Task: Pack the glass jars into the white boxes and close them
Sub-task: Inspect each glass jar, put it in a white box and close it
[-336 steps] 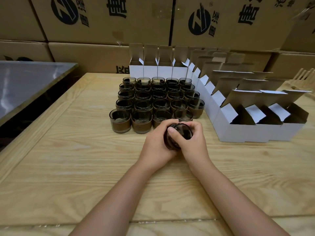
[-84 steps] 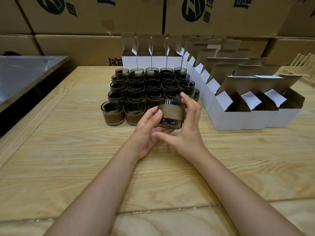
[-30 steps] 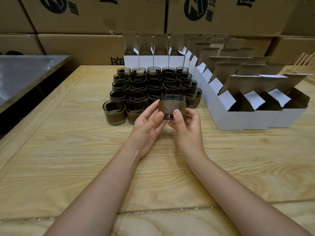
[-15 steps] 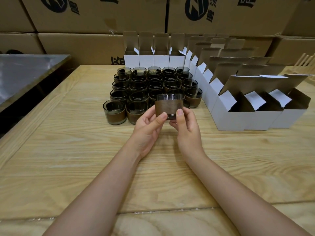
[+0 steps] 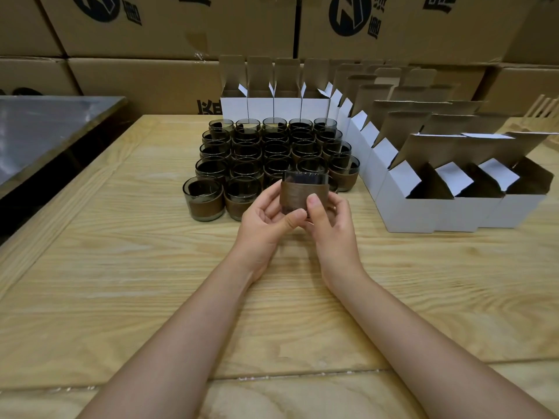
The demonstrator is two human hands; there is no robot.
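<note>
A smoky glass jar (image 5: pixel 304 193) with a brown band hangs above the wooden table (image 5: pixel 121 267), upright, rim up. My left hand (image 5: pixel 266 217) grips its left side and base with thumb in front. My right hand (image 5: pixel 331 220) grips its right side, thumb on the band. Behind it stand several identical glass jars (image 5: pixel 242 152) in a tight block. Open white boxes (image 5: pixel 405 207) with raised flaps form a row to the right, and more white boxes (image 5: pixel 260 107) line the back.
Big brown cartons (image 5: pixel 169 28) are stacked against the back wall. A grey metal surface (image 5: pixel 42 131) lies at the left beyond the table edge. Pale wooden slats (image 5: pixel 544 107) show at the far right. Bare wood lies in front of my hands.
Both hands keep the jar in the same place in front of the block. The jar has been turned slightly and my right thumb has slid a little along the brown band.
</note>
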